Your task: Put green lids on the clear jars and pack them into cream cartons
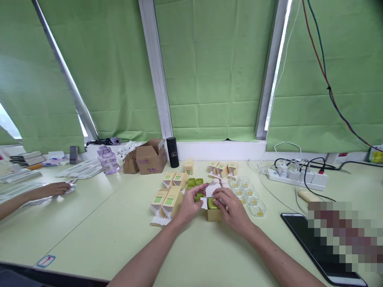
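Both forearms are bare to the frame's lower edge, with no sleeves showing. The left hand (189, 206) and right hand (231, 208) wear no gloves, rings or watch.

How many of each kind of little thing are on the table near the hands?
Small tan boxes with green labels, closed: about 9
Open tan box between the left hand and right hand: 1
Green cases: 4, as far as I can tell
Clear plastic lids: about 7
Black bottle: 1
Purple bottle: 1
Total: about 23
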